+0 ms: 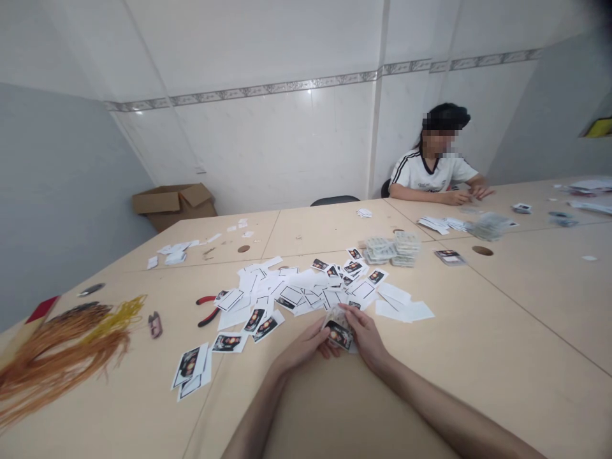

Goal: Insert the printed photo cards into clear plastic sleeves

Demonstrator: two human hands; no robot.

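Close to the table's near edge, my left hand and my right hand both grip a small clear plastic case with a dark printed card at its lower part. The left thumb lies on top of the case, with fingers curled beneath it. My right fingers pinch its upper right side. Just beyond my hands spreads a loose pile of paper cards, some dark printed, others white with black borders. Several printed cards lie to the left of my hands.
Stacked clear plastic cases stand beyond the pile. Red-handled pliers, small thread snips and bundles of orange cord lie at left. Across the table a person handles something small. A cardboard box stands behind the table.
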